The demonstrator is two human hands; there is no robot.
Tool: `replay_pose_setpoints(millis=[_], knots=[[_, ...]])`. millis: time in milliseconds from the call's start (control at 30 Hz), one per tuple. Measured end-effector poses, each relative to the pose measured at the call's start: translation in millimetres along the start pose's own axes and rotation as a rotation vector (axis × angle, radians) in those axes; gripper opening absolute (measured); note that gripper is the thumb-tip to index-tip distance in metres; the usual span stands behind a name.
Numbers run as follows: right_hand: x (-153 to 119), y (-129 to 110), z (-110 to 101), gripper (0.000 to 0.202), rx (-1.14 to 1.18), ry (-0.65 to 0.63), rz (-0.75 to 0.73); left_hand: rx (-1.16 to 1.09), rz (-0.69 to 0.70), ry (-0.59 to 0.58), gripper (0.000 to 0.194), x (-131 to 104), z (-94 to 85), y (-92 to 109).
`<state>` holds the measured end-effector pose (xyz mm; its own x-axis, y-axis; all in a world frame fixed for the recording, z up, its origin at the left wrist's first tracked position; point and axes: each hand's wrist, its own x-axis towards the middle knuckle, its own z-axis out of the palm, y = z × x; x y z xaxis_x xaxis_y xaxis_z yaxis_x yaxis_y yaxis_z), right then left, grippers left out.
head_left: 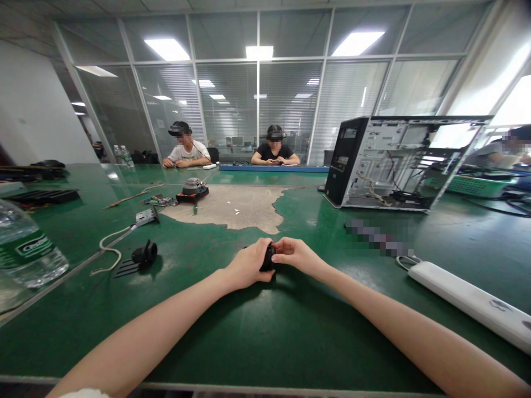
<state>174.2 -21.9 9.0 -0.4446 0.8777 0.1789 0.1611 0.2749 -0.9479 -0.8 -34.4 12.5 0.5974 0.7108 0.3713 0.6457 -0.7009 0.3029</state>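
Note:
A small black part (267,258), mostly hidden by fingers, is held just above the green table in front of me. My left hand (252,262) is wrapped round it from the left. From the right, my right hand (292,254) pinches at its near side, thumb and fingertips against the black surface. What exactly the part is I cannot make out. To the left on the table lies another black plastic piece (145,253) with a round end and several flat prongs. Behind it sits a small metal bracket-like part (146,216) with a pale cable.
An opened computer case (390,166) stands at the right rear, and a white power strip (468,298) lies at right. A water bottle (29,249) is at far left. A grey-and-red device (193,189) rests beyond. Two people sit opposite; another is at right.

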Motion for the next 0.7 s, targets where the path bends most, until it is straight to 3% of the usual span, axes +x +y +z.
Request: replay_pose_setpoints(millis=[300,700], knots=[[-26,-4,13,0.023,-0.402,0.108,-0.248,-0.032,0.039,0.012,0.058,0,3.4,-4],[-24,-2,12,0.022,-0.198,0.085,-0.229,-0.042,0.032,0.023,0.059,0,4.0,-4]])
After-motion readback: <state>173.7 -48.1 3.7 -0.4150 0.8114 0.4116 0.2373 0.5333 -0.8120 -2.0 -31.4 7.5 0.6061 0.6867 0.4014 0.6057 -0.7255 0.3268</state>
